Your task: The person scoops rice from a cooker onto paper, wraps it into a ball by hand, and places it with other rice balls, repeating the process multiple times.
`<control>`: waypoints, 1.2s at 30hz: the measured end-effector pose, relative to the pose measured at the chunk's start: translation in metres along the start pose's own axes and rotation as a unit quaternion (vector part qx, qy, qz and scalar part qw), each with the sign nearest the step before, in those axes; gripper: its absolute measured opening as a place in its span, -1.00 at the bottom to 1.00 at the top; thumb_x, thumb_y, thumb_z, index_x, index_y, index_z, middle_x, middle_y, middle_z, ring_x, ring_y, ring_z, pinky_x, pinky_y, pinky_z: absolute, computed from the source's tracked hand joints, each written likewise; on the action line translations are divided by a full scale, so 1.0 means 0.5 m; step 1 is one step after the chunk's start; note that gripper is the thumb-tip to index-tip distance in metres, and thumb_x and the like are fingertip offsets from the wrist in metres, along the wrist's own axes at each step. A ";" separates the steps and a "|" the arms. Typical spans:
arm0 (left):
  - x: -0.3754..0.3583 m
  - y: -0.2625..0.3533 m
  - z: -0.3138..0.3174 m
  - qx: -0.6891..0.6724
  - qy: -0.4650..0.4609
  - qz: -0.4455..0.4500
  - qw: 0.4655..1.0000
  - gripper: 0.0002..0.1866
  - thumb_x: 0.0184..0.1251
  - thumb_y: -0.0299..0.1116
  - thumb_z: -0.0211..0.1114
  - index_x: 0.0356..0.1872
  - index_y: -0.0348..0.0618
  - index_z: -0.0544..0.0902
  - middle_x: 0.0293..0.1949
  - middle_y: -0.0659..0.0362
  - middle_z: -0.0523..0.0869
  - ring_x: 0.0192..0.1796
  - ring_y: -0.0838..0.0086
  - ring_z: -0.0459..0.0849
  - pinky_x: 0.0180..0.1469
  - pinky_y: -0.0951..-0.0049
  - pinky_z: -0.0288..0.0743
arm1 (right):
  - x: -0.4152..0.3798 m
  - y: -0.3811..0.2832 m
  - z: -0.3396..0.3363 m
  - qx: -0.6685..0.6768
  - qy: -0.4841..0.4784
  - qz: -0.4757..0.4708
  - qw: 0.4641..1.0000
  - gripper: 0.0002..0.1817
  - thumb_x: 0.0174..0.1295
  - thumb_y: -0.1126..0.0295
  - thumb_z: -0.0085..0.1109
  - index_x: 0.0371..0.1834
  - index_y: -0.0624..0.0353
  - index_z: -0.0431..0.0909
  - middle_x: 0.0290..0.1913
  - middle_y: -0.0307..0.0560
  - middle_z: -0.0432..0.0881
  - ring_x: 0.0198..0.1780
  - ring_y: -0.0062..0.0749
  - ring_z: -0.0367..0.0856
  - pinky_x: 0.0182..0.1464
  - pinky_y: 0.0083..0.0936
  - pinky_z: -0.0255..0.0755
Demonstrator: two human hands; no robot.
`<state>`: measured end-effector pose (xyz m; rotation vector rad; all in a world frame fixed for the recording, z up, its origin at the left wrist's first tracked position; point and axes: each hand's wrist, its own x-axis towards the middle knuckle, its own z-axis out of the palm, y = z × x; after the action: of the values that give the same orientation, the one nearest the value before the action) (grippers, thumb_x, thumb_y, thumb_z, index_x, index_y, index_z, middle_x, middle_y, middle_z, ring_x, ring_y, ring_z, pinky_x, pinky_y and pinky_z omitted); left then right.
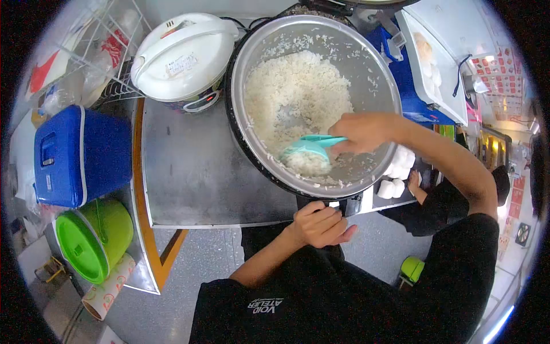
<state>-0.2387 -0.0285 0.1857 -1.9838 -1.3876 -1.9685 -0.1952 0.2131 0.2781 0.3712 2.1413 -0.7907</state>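
My right hand [364,135] is closed around the handle of a turquoise rice scoop [323,142]. The scoop is low in a large round metal pot [378,103], at the near side of the rice [298,71], with white rice in its bowl. Most of the rice is heaped toward the far side and left; a patch of bare bottom shows in the middle. Grains stick to the inner wall. My left hand [323,225] is curled into a fist at the pot's near edge, by the dark front handle [348,205]. What its fingers close on, if anything, is hidden.
A white-lidded cooker [180,57] stands left of the pot on the metal counter [189,183]. Farther left are a blue cooler [83,157] and a green lidded bucket [94,241]. White wrapped bundles [392,188] lie at right, beside another person's hand [415,182].
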 end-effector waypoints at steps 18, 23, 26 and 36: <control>-0.366 -0.047 0.304 0.073 -0.336 -0.391 0.854 -0.21 0.17 0.04 0.42 0.32 -0.28 0.44 0.29 -0.18 0.50 0.35 -0.03 0.45 0.44 0.04 0.25 | -0.466 0.268 0.382 0.382 0.288 0.121 0.870 -0.60 0.50 0.09 -0.01 -0.07 0.22 0.65 -0.62 -0.31 0.44 -0.59 -0.72 0.37 -0.61 -0.66 0.24; -0.312 -0.078 0.367 0.201 -0.442 -0.309 0.817 0.38 -0.28 0.22 0.61 0.51 -0.39 0.06 0.55 -0.13 0.07 0.60 0.07 0.02 0.59 0.00 -0.13 | -0.239 0.389 0.720 0.153 0.446 0.187 0.862 -0.60 0.49 0.09 -0.03 -0.11 0.27 0.57 -0.42 0.09 0.66 -0.46 -0.04 0.65 -0.41 -0.10 0.48; -0.319 -0.078 0.385 0.233 -0.480 -0.302 0.790 0.47 -0.41 0.27 0.62 0.53 -0.36 0.04 0.57 -0.12 0.04 0.61 0.11 0.00 0.58 0.00 -0.13 | -0.059 0.339 0.858 0.148 0.436 0.202 0.864 -0.63 0.46 0.12 0.01 0.06 0.21 0.43 -0.31 0.19 0.66 -0.35 0.25 0.67 -0.28 0.14 0.53; -0.336 -0.072 0.401 0.265 -0.497 -0.284 0.776 0.57 -0.52 0.36 0.60 0.56 -0.32 -0.03 0.61 -0.05 -0.06 0.63 0.17 -0.07 0.58 -0.04 -0.15 | -0.032 0.381 0.915 0.116 0.381 0.213 0.892 -0.66 0.43 0.13 0.08 0.00 0.13 0.30 -0.40 0.16 0.65 -0.45 0.16 0.68 -0.44 0.05 0.57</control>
<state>-0.0687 0.0157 -0.0113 -2.4985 -2.5720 -0.2164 0.1807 0.0614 -0.0075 1.4235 2.5090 -0.7014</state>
